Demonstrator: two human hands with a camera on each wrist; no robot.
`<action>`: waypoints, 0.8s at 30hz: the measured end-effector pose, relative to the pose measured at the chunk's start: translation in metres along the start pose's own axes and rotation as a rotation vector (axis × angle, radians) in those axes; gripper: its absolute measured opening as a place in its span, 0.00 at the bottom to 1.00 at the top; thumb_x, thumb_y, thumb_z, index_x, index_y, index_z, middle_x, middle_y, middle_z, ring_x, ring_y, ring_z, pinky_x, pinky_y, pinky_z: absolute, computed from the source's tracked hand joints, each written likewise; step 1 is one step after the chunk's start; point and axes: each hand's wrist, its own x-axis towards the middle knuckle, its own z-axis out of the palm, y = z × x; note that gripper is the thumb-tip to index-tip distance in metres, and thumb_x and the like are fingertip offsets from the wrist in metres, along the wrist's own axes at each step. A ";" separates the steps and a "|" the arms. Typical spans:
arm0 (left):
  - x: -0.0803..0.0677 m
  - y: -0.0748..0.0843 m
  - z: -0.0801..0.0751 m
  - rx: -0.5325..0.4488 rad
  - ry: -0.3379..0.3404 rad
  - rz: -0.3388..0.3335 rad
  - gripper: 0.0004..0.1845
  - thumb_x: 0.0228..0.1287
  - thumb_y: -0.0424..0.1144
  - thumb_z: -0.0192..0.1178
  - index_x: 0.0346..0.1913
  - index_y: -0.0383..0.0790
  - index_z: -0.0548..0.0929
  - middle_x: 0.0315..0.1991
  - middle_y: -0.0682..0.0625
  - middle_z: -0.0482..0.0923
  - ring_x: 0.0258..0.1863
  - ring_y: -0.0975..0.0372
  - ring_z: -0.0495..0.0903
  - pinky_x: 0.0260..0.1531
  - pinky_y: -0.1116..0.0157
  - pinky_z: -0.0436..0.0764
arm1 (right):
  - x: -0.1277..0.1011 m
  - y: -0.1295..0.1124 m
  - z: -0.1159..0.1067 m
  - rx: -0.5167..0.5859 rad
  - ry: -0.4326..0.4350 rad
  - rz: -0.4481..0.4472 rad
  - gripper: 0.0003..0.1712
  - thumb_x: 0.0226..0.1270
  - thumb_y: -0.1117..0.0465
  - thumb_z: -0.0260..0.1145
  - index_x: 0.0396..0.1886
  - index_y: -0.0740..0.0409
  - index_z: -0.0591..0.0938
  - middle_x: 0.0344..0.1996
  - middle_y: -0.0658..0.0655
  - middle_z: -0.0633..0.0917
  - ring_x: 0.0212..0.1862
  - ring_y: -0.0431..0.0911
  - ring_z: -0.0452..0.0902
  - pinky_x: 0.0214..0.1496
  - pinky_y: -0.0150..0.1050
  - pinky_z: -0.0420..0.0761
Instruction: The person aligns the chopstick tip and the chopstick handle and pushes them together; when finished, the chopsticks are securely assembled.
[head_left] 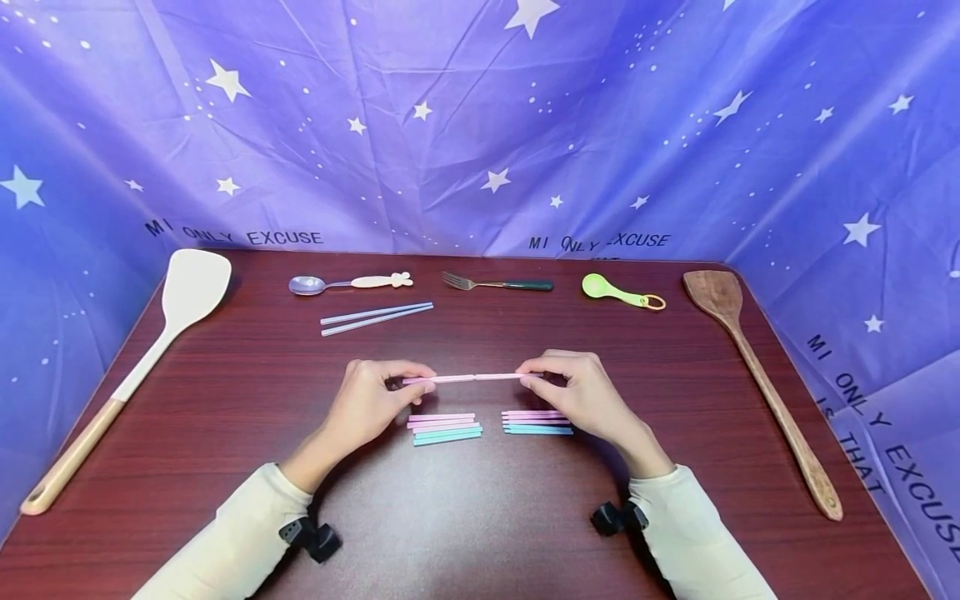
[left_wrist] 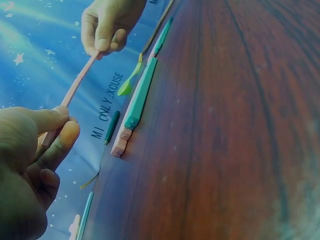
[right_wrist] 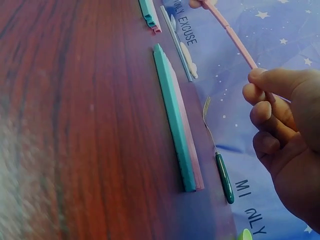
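Observation:
Two pink chopstick halves meet end to end in one line above the table, with a thin seam near the middle. My left hand (head_left: 367,400) pinches the left half (head_left: 453,379) between thumb and fingers. On the other side my right hand (head_left: 581,392) pinches the right half (head_left: 498,377) the same way. Closer to me, a left row of pink and teal halves (head_left: 446,437) lies on the table, and a similar right row (head_left: 536,431) lies beside it. In the right wrist view, a narrow tip shows on a teal half (right_wrist: 172,120).
Behind my hands lie a pair of blue chopsticks (head_left: 375,317), a spoon (head_left: 382,282), a fork (head_left: 528,285) and a green measuring spoon (head_left: 618,292). A white spatula (head_left: 197,287) lies at the left edge, a wooden spatula (head_left: 772,387) at the right. A star-patterned cloth (head_left: 450,125) encloses the table.

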 end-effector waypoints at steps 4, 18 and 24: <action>-0.001 0.001 0.000 0.035 0.023 0.023 0.03 0.62 0.41 0.75 0.37 0.55 0.93 0.18 0.60 0.84 0.09 0.74 0.69 0.14 0.72 0.68 | 0.000 0.000 0.002 -0.004 0.022 -0.008 0.07 0.65 0.65 0.75 0.38 0.49 0.92 0.31 0.43 0.90 0.35 0.34 0.83 0.41 0.36 0.82; -0.002 -0.005 0.003 0.050 0.059 0.187 0.05 0.60 0.38 0.76 0.37 0.53 0.93 0.21 0.61 0.87 0.16 0.79 0.73 0.14 0.78 0.59 | -0.001 0.000 0.005 -0.007 0.042 -0.062 0.05 0.64 0.67 0.75 0.37 0.53 0.92 0.30 0.47 0.90 0.32 0.35 0.82 0.37 0.24 0.77; -0.003 -0.008 0.002 0.046 0.057 0.213 0.05 0.60 0.38 0.76 0.38 0.53 0.93 0.20 0.62 0.86 0.16 0.80 0.74 0.15 0.79 0.60 | 0.000 0.002 0.011 0.042 0.042 -0.074 0.05 0.64 0.68 0.74 0.37 0.55 0.92 0.25 0.53 0.88 0.26 0.34 0.78 0.30 0.24 0.74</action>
